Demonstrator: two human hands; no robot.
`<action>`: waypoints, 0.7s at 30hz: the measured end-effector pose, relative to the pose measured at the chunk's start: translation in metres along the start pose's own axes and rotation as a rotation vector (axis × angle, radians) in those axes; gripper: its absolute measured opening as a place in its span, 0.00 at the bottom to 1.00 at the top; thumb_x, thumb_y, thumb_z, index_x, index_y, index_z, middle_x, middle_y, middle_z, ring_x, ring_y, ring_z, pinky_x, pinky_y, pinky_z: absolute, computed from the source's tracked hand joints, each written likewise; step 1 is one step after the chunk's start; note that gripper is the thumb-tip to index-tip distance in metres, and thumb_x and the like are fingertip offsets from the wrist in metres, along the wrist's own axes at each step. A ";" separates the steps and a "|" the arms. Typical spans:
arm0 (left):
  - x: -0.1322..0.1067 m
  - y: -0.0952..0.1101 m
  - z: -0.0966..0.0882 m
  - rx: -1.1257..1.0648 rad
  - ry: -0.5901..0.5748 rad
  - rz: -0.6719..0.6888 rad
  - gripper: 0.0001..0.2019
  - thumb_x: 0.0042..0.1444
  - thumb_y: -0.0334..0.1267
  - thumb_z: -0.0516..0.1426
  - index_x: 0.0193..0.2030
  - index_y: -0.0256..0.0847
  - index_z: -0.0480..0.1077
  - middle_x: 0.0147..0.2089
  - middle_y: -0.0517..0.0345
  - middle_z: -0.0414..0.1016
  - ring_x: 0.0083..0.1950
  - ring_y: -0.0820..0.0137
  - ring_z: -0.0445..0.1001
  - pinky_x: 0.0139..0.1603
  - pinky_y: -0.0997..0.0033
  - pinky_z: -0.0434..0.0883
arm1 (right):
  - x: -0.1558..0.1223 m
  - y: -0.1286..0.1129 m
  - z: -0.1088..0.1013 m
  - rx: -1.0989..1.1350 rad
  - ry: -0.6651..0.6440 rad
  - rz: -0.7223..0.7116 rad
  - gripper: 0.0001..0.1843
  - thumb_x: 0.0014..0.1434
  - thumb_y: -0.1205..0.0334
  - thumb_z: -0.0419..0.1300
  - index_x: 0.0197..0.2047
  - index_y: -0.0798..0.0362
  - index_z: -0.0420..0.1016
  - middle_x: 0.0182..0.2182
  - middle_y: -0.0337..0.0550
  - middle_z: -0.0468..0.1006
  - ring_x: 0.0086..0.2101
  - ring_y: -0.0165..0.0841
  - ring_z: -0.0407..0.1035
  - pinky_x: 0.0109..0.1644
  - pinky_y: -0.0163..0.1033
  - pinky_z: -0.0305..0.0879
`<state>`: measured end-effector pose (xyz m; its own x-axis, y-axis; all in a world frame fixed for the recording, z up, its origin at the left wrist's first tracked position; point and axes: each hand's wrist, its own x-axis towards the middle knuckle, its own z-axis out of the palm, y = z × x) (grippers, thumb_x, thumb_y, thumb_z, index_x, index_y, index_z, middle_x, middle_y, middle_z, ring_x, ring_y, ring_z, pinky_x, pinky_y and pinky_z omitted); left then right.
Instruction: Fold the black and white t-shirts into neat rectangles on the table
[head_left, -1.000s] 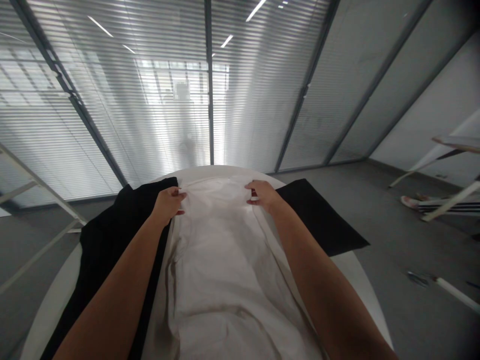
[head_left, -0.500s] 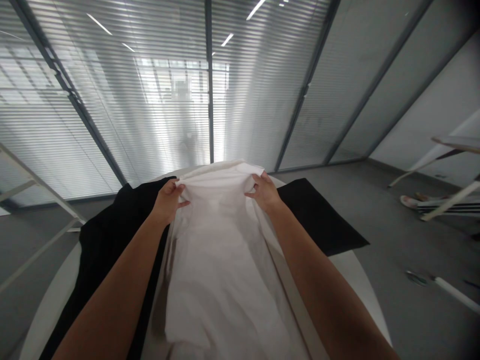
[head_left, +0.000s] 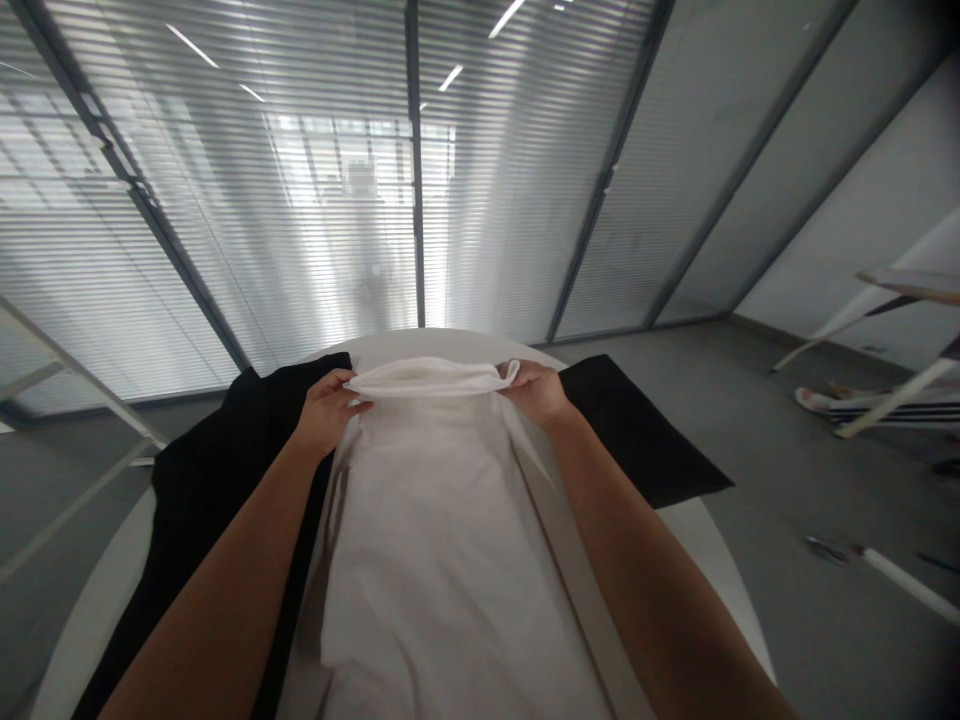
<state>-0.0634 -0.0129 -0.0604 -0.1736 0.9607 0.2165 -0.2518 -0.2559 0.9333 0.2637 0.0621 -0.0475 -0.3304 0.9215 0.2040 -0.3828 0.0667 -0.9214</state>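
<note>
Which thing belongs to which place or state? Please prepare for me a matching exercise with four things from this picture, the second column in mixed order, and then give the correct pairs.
Things
1. left hand
2. table
3. right hand
4. white cloth

Places and states
A. at the right end of the fold
B. folded over at its far end
C. at the left end of the fold
D. round-edged, beneath the cloth

Right pairs
1-C, 2-D, 3-A, 4-B
</note>
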 end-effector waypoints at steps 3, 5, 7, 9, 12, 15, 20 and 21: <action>0.000 -0.003 -0.009 0.193 -0.079 0.041 0.08 0.36 0.32 0.65 0.26 0.38 0.73 0.29 0.58 0.73 0.33 0.70 0.72 0.36 0.70 0.72 | -0.002 0.005 -0.009 -0.116 -0.057 -0.149 0.06 0.35 0.67 0.56 0.11 0.52 0.67 0.21 0.42 0.74 0.29 0.36 0.68 0.39 0.42 0.67; -0.001 -0.007 -0.015 0.306 -0.124 0.047 0.05 0.36 0.30 0.63 0.25 0.38 0.74 0.30 0.56 0.75 0.35 0.69 0.73 0.37 0.71 0.71 | -0.003 0.007 -0.016 -0.256 -0.138 -0.162 0.09 0.37 0.66 0.56 0.10 0.51 0.64 0.19 0.42 0.74 0.29 0.36 0.68 0.42 0.44 0.67; -0.001 -0.011 -0.020 0.357 -0.157 0.010 0.04 0.37 0.30 0.59 0.24 0.38 0.74 0.32 0.54 0.77 0.37 0.66 0.74 0.40 0.70 0.70 | -0.004 0.007 -0.022 -0.432 -0.230 -0.061 0.08 0.38 0.64 0.56 0.11 0.52 0.68 0.21 0.43 0.76 0.30 0.37 0.69 0.44 0.45 0.67; -0.001 -0.014 -0.022 0.400 -0.181 -0.030 0.06 0.37 0.30 0.55 0.23 0.39 0.74 0.31 0.53 0.78 0.40 0.64 0.75 0.41 0.68 0.70 | -0.003 0.005 -0.028 -0.598 -0.306 0.069 0.08 0.38 0.63 0.54 0.14 0.53 0.71 0.22 0.44 0.77 0.31 0.38 0.70 0.43 0.43 0.66; 0.001 -0.013 -0.023 0.516 -0.211 -0.032 0.06 0.36 0.32 0.52 0.18 0.39 0.70 0.27 0.54 0.76 0.41 0.62 0.76 0.42 0.67 0.69 | 0.000 0.000 -0.029 -0.773 -0.399 0.191 0.11 0.39 0.64 0.51 0.16 0.54 0.75 0.23 0.44 0.78 0.33 0.38 0.72 0.42 0.40 0.65; 0.004 -0.008 -0.019 0.713 -0.169 0.015 0.07 0.41 0.34 0.51 0.18 0.40 0.68 0.27 0.55 0.75 0.39 0.63 0.75 0.41 0.66 0.69 | 0.002 -0.007 -0.019 -0.956 -0.358 0.254 0.14 0.41 0.66 0.51 0.25 0.54 0.79 0.28 0.43 0.80 0.36 0.38 0.72 0.42 0.39 0.65; 0.006 -0.005 0.007 1.178 -0.102 0.256 0.15 0.56 0.41 0.48 0.33 0.40 0.75 0.37 0.54 0.77 0.43 0.63 0.74 0.52 0.61 0.68 | 0.001 -0.008 0.015 -1.298 -0.213 0.171 0.21 0.55 0.64 0.52 0.50 0.55 0.76 0.48 0.49 0.78 0.49 0.40 0.70 0.53 0.42 0.63; 0.003 -0.007 0.014 1.253 -0.121 0.319 0.17 0.59 0.41 0.47 0.39 0.40 0.76 0.42 0.52 0.78 0.48 0.63 0.73 0.57 0.60 0.66 | 0.000 -0.004 0.022 -1.356 -0.206 0.113 0.23 0.59 0.62 0.51 0.55 0.55 0.72 0.54 0.50 0.74 0.53 0.40 0.67 0.58 0.43 0.60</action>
<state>-0.0487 -0.0069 -0.0621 0.0430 0.8967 0.4405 0.8522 -0.2630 0.4523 0.2462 0.0531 -0.0366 -0.4694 0.8820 0.0421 0.7489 0.4230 -0.5102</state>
